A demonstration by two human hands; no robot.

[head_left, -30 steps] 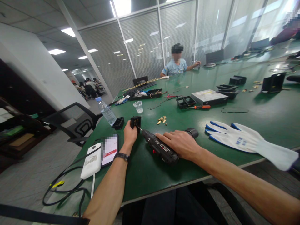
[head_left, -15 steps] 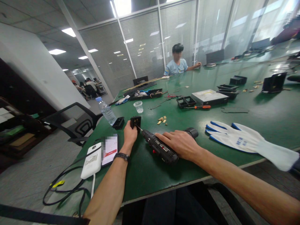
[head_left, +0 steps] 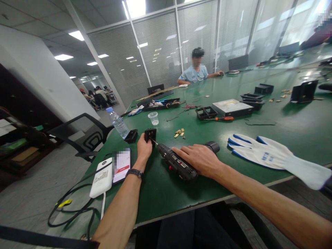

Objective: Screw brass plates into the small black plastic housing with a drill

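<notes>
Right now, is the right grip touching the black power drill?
Touching. The head view shows the right grip laid over the black power drill, hand against its body with no gap between.

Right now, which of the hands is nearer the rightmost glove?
Right: the right hand, on the drill, is left of the glove; the left hand is farther left.

Head cam looks fwd & down over nearby tbl.
</notes>
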